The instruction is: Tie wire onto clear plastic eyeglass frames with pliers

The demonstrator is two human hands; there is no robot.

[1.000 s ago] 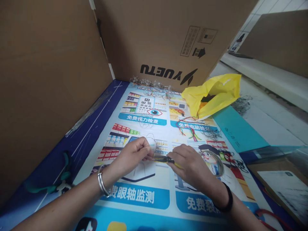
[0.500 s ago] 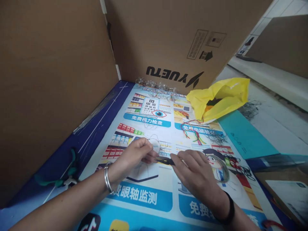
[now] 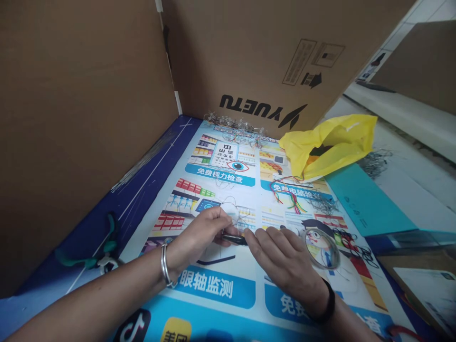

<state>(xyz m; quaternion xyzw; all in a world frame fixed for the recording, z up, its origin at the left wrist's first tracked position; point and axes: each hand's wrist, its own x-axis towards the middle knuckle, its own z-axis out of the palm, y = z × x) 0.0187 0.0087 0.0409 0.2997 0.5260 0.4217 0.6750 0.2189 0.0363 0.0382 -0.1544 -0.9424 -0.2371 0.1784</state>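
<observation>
My left hand, with silver bangles at its wrist, is closed in a pinch over the printed sheet. Thin looped wire sticks out past its fingertips. My right hand, wearing a black wristband, is wrapped round a slim black tool, perhaps pliers or scissors. The tool points left, and its far end is at the left fingers, which partly hide it. Whether its tip touches the wire cannot be made out. A clear roll of tape lies just beyond the right hand.
Green-handled pliers lie at left. Cardboard walls stand left and behind. Wire pieces line the back edge. A yellow bag, coloured cords, black and red loops and a turquoise folder are at right.
The black tool and my right hand have shifted slightly left, closer to the left fingers. A pale round piece seen beside the left fingertips no longer shows. The view has moved a little.
</observation>
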